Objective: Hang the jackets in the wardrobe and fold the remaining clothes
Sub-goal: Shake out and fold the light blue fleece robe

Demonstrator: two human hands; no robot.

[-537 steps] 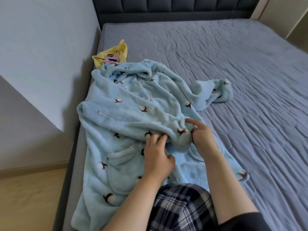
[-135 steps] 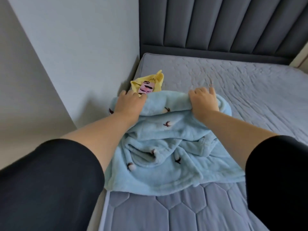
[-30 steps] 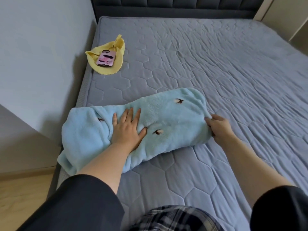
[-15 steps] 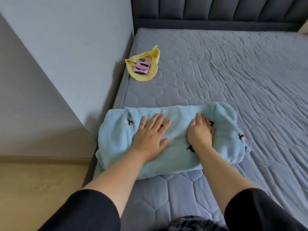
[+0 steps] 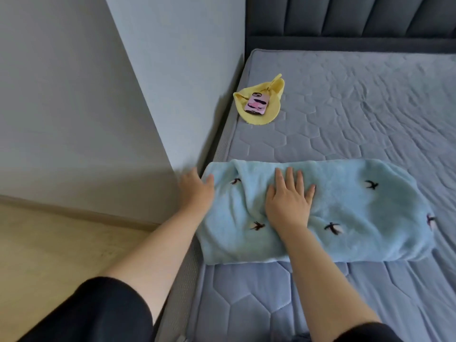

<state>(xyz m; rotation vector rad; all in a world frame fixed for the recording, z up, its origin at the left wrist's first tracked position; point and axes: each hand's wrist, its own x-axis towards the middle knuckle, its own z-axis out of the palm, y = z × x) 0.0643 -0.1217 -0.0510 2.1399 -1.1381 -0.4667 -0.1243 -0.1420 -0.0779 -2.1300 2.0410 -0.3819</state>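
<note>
Head view. Across the left part of a grey quilted mattress (image 5: pixel 370 107): a folded light-blue fleece garment with small dark bird-like motifs (image 5: pixel 350 208), long side running left to right, left end at the mattress edge. Pressed flat on top of it, left of its middle: the right hand (image 5: pixel 288 198), released, fingers straight and spread, nothing gripped. Crossing the garment's near edge: the right forearm, hiding a strip of the fleece. At the garment's left end: the left hand (image 5: pixel 197 191), motion-blurred, fingers loosely extended, thumb side touching the fleece edge; released as far as visible, nothing gripped. Black sleeves on both upper arms.

Just left of the left hand: the corner of a pale grey-white wall (image 5: pixel 148 95), close beside the bed edge. Below the wall: a light wooden floor (image 5: pixel 49 255). Farther up the mattress, well apart from the garment and near the left edge: a crumpled yellow cloth (image 5: pixel 270 114), spread like a shallow dish. Flat on top of the cloth: a phone in a pink patterned case (image 5: pixel 256 105). Behind the mattress: a dark padded headboard with vertical channels (image 5: pixel 345 21).
</note>
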